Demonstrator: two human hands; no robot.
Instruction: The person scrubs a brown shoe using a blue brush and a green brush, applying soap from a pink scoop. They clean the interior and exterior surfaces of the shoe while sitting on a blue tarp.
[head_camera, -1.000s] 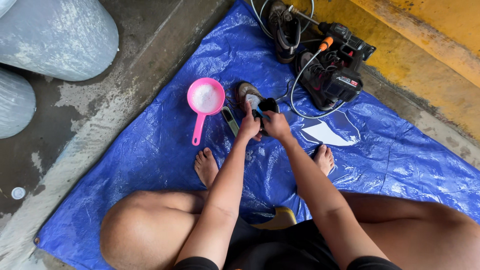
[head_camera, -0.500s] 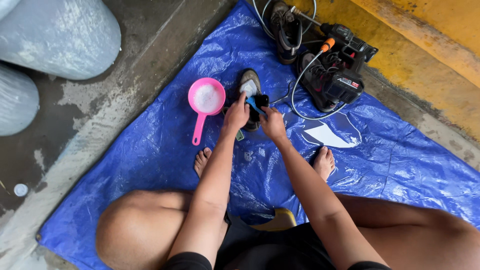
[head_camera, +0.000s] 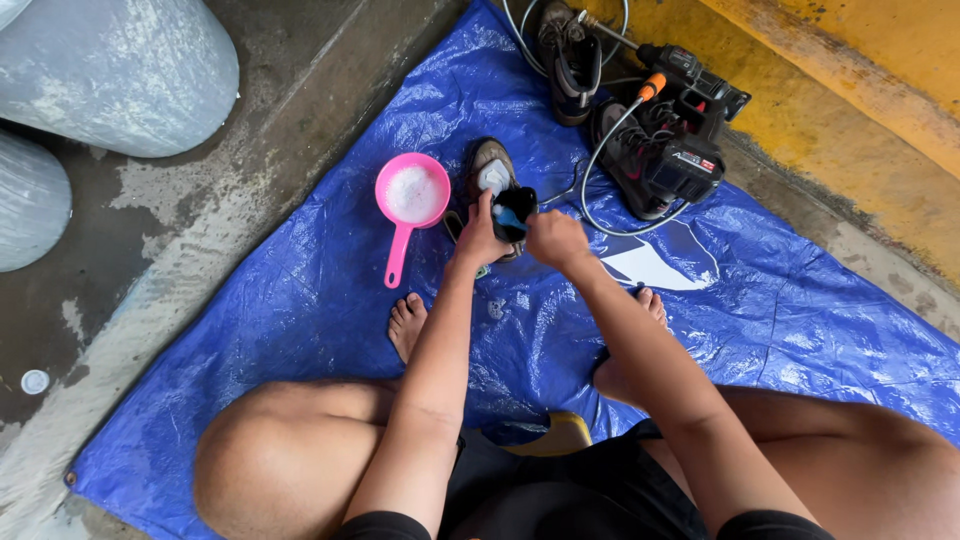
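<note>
Just right of the pink scoop (head_camera: 412, 196), both hands, left (head_camera: 480, 238) and right (head_camera: 556, 238), grip a dark brush (head_camera: 514, 212) over the shoe (head_camera: 492, 172) (stiff, probably soapy-slick, best held by its body).

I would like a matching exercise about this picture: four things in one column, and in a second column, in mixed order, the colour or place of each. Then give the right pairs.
Things:
1. scoop
2. tarp
3. shoe
4. pressure washer

Colour or place:
A. blue, spread over the concrete floor
B. black, with a hose, at the far edge of the sheet near the yellow wall
C. pink, with a long handle and white foam inside
D. brown and grey, just beyond the left hand and right hand

Pairs: 1-C, 2-A, 3-D, 4-B.
</note>
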